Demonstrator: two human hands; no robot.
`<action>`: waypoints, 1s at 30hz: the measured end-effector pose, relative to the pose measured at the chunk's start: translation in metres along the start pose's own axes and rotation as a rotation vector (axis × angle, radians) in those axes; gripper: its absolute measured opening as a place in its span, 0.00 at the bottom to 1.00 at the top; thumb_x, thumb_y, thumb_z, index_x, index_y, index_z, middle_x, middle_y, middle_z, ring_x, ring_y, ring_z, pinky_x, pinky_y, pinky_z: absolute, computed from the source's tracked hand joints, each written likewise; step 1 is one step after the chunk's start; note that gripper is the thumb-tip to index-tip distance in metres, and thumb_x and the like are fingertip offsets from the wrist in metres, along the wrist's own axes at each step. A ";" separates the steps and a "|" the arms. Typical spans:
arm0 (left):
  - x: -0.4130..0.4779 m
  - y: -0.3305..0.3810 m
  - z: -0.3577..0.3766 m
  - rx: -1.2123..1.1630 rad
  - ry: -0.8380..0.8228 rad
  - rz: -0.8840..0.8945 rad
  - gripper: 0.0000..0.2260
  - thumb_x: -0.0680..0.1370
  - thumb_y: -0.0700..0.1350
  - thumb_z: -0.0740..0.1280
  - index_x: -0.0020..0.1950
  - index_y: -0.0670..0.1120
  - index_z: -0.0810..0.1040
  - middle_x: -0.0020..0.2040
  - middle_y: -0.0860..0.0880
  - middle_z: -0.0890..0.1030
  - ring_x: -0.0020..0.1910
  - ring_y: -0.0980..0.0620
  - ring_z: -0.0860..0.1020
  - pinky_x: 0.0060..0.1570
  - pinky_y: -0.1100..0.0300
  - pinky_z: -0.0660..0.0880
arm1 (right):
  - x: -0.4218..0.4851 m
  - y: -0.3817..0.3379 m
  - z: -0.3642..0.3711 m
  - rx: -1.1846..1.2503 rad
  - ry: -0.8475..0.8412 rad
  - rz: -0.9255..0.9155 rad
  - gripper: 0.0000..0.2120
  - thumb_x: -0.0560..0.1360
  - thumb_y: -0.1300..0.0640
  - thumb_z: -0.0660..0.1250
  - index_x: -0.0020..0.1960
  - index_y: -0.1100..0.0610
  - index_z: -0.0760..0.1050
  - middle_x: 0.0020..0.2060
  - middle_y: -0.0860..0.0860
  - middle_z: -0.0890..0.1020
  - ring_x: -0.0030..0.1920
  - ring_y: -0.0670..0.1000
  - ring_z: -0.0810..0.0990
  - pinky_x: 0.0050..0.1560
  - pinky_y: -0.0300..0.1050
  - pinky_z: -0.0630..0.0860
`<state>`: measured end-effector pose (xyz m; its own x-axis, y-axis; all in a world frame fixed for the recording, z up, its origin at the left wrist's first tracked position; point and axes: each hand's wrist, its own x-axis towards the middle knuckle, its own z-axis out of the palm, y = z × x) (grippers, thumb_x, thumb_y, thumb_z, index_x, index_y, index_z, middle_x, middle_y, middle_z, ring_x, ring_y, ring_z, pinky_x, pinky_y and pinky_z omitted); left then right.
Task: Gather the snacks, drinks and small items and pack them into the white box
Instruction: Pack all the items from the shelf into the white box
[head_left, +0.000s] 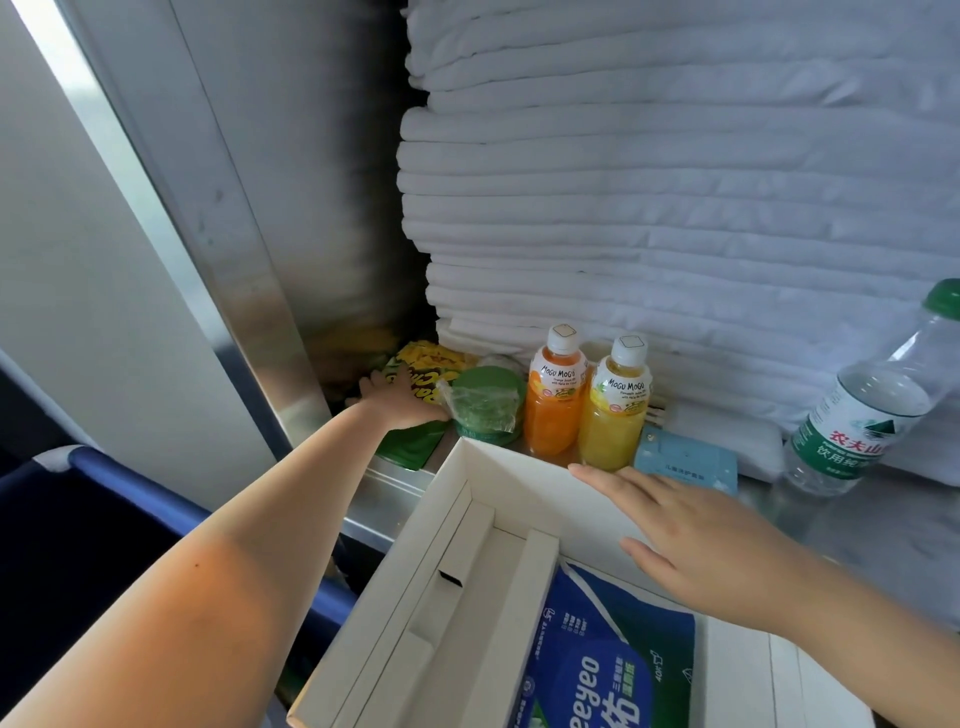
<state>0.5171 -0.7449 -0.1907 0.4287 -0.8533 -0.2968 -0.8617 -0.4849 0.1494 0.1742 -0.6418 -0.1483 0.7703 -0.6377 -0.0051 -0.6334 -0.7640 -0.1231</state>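
Note:
The white box (415, 587) stands open at the lower middle, with a blue and green pack (608, 660) lying inside it. My left hand (400, 402) reaches past the box's far left corner and grips a green and yellow snack bag (410, 449). Beside that bag sits a round green container (488, 402). Two juice bottles, orange (553, 405) and yellow (615, 415), stand upright behind the box. A light blue packet (685, 460) lies to their right. My right hand (691, 535) hovers flat over the box's right side, fingers straight, holding nothing.
A clear water bottle (872, 405) with a green cap leans at the right on the metal shelf (841, 525). A tall stack of folded white towels (675, 182) fills the back. A metal wall (291, 208) closes the left; a blue rail (135, 483) runs below.

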 end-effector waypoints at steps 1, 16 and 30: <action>0.000 0.000 0.000 0.009 0.000 -0.003 0.50 0.67 0.72 0.64 0.77 0.52 0.41 0.76 0.40 0.48 0.74 0.39 0.48 0.69 0.38 0.53 | 0.000 0.000 0.000 0.003 0.001 0.000 0.36 0.80 0.45 0.52 0.67 0.33 0.24 0.68 0.38 0.62 0.61 0.42 0.70 0.56 0.38 0.73; -0.008 0.012 0.003 0.067 0.140 -0.017 0.47 0.68 0.72 0.62 0.75 0.43 0.54 0.71 0.39 0.61 0.69 0.39 0.60 0.65 0.43 0.62 | 0.001 0.000 0.000 0.041 -0.007 0.001 0.35 0.80 0.45 0.52 0.67 0.32 0.26 0.68 0.37 0.61 0.61 0.42 0.70 0.57 0.38 0.73; -0.019 0.013 0.009 0.097 0.119 0.158 0.34 0.78 0.59 0.60 0.76 0.44 0.50 0.74 0.34 0.56 0.72 0.34 0.57 0.68 0.41 0.61 | 0.001 0.004 0.002 0.043 0.006 -0.007 0.35 0.80 0.45 0.53 0.66 0.30 0.24 0.68 0.36 0.61 0.60 0.42 0.70 0.54 0.37 0.73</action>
<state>0.4956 -0.7335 -0.1920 0.3105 -0.9366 -0.1625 -0.9403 -0.3276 0.0916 0.1727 -0.6451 -0.1512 0.7743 -0.6329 0.0014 -0.6240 -0.7637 -0.1656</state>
